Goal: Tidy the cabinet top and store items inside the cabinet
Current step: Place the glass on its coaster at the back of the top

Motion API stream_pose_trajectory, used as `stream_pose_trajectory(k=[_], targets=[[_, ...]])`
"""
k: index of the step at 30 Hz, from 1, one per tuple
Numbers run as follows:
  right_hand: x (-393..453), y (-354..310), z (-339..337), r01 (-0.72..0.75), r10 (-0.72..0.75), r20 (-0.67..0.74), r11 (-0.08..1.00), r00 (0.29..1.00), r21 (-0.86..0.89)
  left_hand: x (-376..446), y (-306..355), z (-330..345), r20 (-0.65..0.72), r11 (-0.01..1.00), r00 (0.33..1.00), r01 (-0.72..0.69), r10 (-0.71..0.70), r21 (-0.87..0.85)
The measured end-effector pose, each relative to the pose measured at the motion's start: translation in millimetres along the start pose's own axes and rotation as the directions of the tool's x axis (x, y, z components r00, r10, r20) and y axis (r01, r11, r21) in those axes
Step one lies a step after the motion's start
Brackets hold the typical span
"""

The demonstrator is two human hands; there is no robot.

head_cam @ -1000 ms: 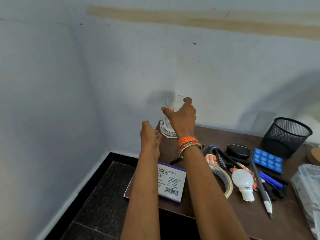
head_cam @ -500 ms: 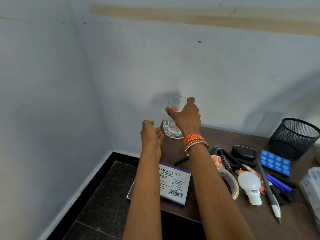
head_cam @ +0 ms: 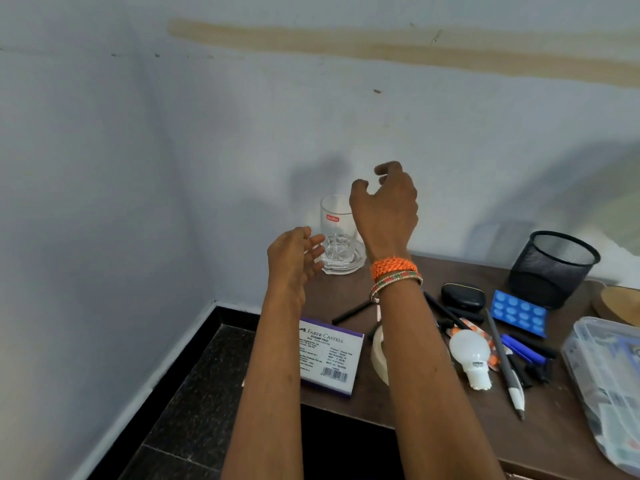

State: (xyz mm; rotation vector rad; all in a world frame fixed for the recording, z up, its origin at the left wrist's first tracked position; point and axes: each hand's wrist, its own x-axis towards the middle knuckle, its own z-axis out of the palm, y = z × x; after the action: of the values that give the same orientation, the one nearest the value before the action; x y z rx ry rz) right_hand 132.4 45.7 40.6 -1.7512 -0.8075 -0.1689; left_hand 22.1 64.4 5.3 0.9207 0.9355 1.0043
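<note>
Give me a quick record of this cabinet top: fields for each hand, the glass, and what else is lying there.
left hand: open, beside the glass, holding nothing
right hand: raised above the glass, fingers loosely curled, holding nothing
glass: upright, empty, at the back left corner of the cabinet top
near front edge: stamp pad box, tape roll
middle: bulb, pens, black case, blue blister pack
right: mesh cup, plastic box
</note>
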Motion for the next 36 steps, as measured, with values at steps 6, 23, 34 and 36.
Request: stream_pose_trajectory(k=[6,23,34,36], targets=[[3,11,-71,0.061,-0.067,-0.038,0.988,0.997,-0.141,-29,-7,29,0.212,0.978,0.965,-0.181,0.157,0.1],[-3,141,-175,-0.29,0.319,-0.053,0.765,0.946,-0.575,-68,-74,95,0.667,0.441,0.681,-0.72,0.303,0.535],[16,165,-169,-0.309,0.33,-0.064,0.777,0.942,-0.549,-53,-86,103,0.698,0.378,0.652,-0.751,0.297,0.54],[14,165,-167,-0.323,0.302,-0.127,0.791,0.945,-0.52,-51,-86,100,0.698,0.377,0.657,-0.746,0.285,0.548]])
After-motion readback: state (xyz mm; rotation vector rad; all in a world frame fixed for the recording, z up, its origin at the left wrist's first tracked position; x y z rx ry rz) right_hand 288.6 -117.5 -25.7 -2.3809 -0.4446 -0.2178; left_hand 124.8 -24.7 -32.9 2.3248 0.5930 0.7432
